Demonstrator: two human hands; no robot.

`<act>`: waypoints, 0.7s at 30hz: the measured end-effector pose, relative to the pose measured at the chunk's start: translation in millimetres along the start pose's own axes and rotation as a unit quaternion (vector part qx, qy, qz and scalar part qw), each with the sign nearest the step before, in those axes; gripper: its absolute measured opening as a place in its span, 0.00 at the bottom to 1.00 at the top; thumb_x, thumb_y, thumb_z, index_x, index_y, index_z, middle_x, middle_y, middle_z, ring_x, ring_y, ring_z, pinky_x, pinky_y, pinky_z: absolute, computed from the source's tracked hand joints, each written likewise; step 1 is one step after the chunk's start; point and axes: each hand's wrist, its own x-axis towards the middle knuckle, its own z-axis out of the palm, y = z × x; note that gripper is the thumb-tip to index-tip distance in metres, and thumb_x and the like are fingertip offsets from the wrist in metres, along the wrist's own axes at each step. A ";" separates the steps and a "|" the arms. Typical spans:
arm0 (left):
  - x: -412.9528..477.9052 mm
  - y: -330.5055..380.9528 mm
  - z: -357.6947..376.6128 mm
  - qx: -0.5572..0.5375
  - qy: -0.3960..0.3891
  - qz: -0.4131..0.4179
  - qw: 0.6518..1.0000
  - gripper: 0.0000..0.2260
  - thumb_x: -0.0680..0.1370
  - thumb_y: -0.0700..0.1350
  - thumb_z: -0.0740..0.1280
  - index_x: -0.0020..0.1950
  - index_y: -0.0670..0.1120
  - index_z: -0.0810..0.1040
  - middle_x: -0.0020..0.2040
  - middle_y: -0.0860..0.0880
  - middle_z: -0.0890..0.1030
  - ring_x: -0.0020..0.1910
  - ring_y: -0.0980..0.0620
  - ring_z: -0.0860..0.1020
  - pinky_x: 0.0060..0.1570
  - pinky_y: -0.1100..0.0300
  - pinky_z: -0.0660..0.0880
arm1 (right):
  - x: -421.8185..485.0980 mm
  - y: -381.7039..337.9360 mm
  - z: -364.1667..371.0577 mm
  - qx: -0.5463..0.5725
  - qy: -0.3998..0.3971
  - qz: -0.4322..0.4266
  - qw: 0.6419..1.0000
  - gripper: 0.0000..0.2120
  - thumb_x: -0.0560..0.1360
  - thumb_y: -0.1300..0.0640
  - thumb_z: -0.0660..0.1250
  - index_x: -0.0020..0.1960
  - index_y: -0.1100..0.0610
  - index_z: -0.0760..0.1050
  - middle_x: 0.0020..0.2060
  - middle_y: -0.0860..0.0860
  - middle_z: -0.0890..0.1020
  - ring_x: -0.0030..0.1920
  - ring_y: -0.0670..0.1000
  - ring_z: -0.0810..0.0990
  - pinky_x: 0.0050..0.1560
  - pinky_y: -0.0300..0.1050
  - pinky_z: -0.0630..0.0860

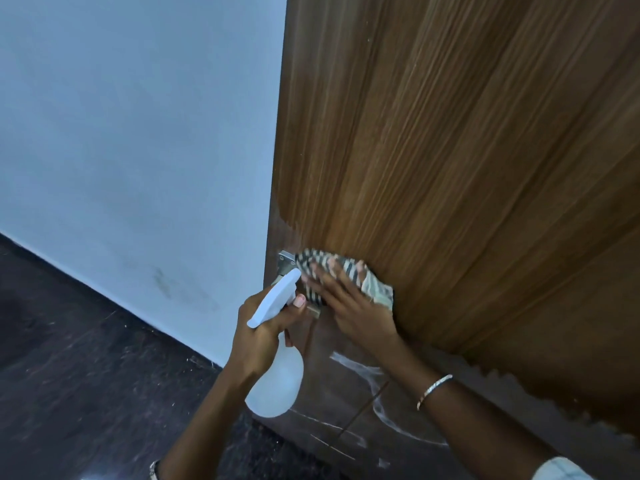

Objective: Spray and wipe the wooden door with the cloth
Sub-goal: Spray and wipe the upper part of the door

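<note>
The wooden door fills the right side, brown with vertical grain. My right hand presses a striped grey-and-white cloth flat against the door beside the metal handle, fingers spread over the fabric. My left hand grips the neck of a white spray bottle, its nozzle head pointing up toward the handle. The cloth hides most of the handle.
A pale blue wall stands left of the door's edge. Dark floor runs below it. The lower door shows white streaks and a ragged film edge. A bangle circles my right wrist.
</note>
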 end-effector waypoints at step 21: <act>30.5 -6.5 -47.1 0.028 -0.030 0.017 0.999 0.15 0.72 0.53 0.71 0.52 0.45 0.82 0.45 0.44 0.83 0.40 0.42 0.80 0.32 0.57 0.78 | -18.6 -59.5 35.6 0.022 -0.069 -0.034 0.997 0.42 0.72 0.49 0.76 0.82 0.55 0.64 0.84 0.58 0.47 0.84 0.62 0.45 0.80 0.71 0.39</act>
